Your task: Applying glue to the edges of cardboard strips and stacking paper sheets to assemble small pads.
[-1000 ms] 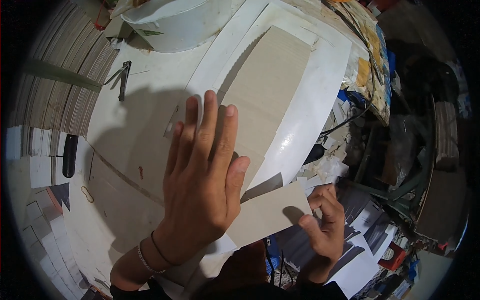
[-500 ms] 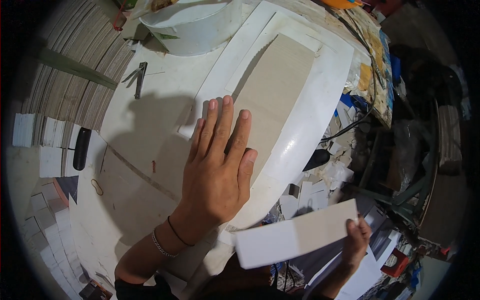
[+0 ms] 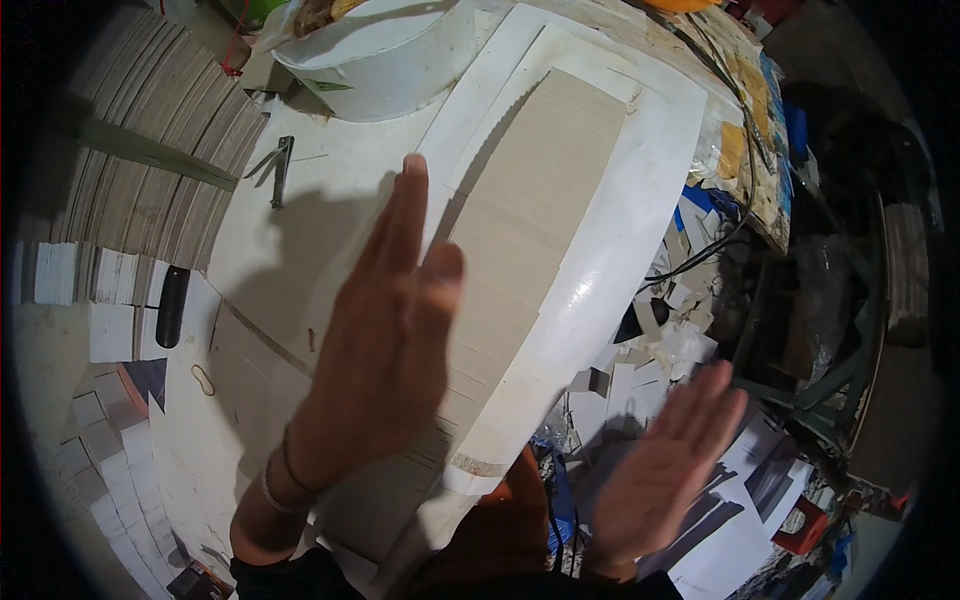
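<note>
Grey-beige cardboard pieces (image 3: 545,190) lie overlapped in a long fanned row on a glossy white sheet (image 3: 590,265), their edges forming close steps toward the near end. Over the left side of this row, my left hand (image 3: 385,330) is turned edge-on, open, its fingers straight and nothing in it. Whether it touches the cardboard I cannot tell. Off the right side of the table, my right hand (image 3: 670,465) is raised with its fingers stretched out, open and slightly blurred, holding nothing.
A white tub (image 3: 385,70) stands at the table's far edge. A nail clipper (image 3: 282,172) lies left of the sheet. Tall stacks of board (image 3: 150,130) border the left side. Black cables (image 3: 735,210) hang at the right above paper scraps (image 3: 680,345) and a red object (image 3: 802,525).
My right hand has let go of a white-and-beige card piece, which I no longer see, and has opened. My left hand has turned from palm-down to edge-on, shifting slightly left.
</note>
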A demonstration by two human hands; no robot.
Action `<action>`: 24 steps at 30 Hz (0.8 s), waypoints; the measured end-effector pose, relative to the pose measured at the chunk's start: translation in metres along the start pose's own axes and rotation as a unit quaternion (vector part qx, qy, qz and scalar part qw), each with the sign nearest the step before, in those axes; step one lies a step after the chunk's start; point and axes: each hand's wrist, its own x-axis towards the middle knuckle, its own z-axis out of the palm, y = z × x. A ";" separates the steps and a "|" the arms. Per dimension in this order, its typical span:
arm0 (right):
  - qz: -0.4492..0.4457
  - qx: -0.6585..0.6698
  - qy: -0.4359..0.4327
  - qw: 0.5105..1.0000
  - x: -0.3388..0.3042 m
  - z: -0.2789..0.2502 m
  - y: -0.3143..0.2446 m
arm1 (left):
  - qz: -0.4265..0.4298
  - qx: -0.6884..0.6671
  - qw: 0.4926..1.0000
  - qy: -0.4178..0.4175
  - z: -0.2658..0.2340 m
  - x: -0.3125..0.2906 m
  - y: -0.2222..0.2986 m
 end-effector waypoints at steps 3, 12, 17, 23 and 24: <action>0.056 0.086 -0.058 0.993 -0.025 0.076 -0.020 | -0.110 -0.136 0.984 -0.027 -0.049 0.005 0.008; -0.011 0.041 -0.144 0.989 -0.016 0.105 0.021 | -0.047 -0.352 0.931 -0.088 -0.001 0.016 -0.027; -0.015 -0.006 -0.160 0.987 -0.013 0.113 0.024 | -0.029 -0.394 0.915 -0.080 0.011 0.011 -0.041; -0.038 -0.029 -0.153 0.987 -0.015 0.116 0.027 | -0.056 -0.404 0.906 -0.114 0.004 0.011 -0.027; -0.036 -0.044 -0.144 0.988 -0.016 0.117 0.026 | -0.058 -0.404 0.906 -0.112 0.004 0.011 -0.026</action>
